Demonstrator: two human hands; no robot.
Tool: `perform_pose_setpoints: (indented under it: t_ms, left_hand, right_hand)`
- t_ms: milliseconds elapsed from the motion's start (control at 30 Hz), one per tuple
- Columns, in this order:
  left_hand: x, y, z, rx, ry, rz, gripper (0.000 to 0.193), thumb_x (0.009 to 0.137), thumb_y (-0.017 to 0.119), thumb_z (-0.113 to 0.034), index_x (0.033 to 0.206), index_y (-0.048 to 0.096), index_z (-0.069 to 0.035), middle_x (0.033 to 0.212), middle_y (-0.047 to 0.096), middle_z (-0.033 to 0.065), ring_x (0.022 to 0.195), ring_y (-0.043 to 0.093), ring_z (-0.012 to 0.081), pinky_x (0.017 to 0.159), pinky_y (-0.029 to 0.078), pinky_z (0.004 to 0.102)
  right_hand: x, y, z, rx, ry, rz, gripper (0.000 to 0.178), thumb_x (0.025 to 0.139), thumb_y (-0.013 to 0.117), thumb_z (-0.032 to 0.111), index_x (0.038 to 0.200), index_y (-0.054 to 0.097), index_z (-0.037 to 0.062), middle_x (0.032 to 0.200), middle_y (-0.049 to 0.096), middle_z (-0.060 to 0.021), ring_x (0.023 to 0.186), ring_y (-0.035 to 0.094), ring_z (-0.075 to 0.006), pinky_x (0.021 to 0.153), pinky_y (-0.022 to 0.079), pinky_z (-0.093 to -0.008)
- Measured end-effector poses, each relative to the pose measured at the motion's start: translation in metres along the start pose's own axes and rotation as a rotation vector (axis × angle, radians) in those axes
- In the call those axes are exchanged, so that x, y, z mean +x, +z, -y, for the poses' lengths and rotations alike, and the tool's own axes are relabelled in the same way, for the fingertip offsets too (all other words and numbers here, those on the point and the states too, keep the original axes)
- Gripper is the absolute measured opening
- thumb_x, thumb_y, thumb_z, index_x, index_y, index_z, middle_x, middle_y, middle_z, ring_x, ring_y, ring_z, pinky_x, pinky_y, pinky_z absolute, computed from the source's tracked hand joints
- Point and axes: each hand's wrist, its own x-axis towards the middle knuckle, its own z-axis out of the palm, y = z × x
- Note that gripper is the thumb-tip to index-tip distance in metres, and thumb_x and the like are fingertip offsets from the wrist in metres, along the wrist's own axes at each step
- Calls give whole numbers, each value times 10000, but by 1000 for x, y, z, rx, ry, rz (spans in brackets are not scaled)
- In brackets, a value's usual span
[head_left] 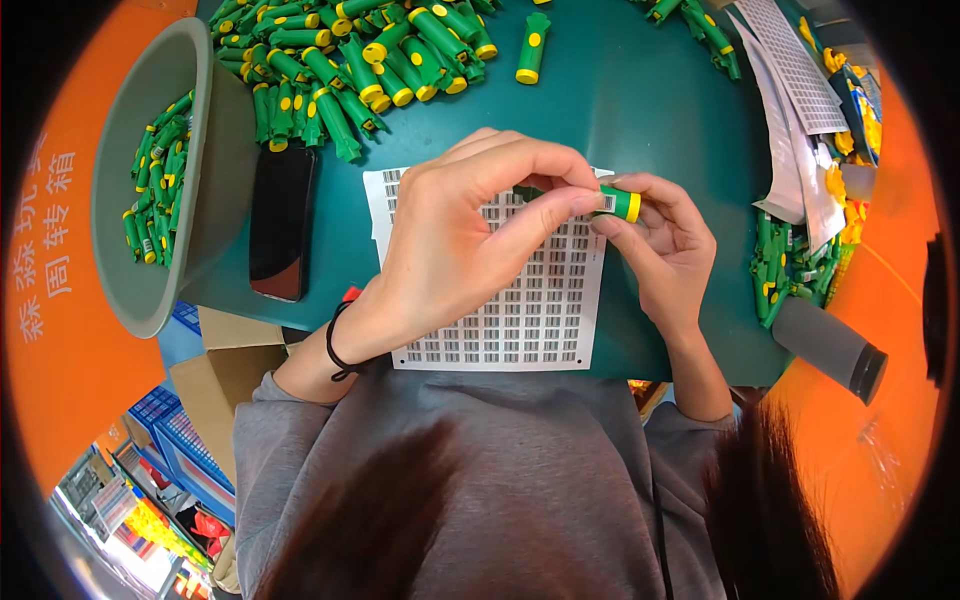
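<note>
A small green tube [620,204] with a yellow end is held level in front of me, over the sticker sheet. My right hand [662,235] grips it near the yellow end, fingers curled behind it. From the other side, my left hand [470,220] closes thumb and index finger around the tube, at the edge of a small white barcode sticker [607,203] on its side. The left hand hides much of the tube. Beneath the hands lies a white sheet of barcode stickers [500,345], partly covered by my left hand and wrist.
Green tubes are piled [340,60] at the far left, with a single tube [533,48] apart. A grey-green tub [195,255] holds more tubes, beside a dark phone [282,225]. At right are paper sheets [785,130], more tubes [775,260] and a grey cylinder [825,345].
</note>
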Motion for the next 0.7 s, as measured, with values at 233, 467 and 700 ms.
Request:
perform_pose_setpoints:
  t_ms: [233,467,700]
  left_hand:
    - [8,1,-2,244,220,17,80,896,710,-41,960,676,-8,1014,686,80,940,640,167,854,496,293]
    - [8,4,-5,61,-6,124,95,898,704,-48,964,668,10,1030,685,98,992,653,198,897,500,311]
    - [9,5,-2,72,-34,145,103,895,708,-44,964,675,25,998,694,101,954,665,195,885,512,317]
  right_hand:
    - [-1,2,3,-54,-44,-8,404,869,678,-140,1257,571,-99,1245,622,-162,1123,623,-216,936,545,-312]
    - [-2,-1,0,-106,-99,11,365,881,674,-129,1237,594,-104,1251,611,-158,1145,627,-228,961,592,-340]
    - [-3,-2,-1,-124,-97,9,376,869,682,-134,1237,618,-89,1267,595,-163,1158,625,-247,979,590,-352]
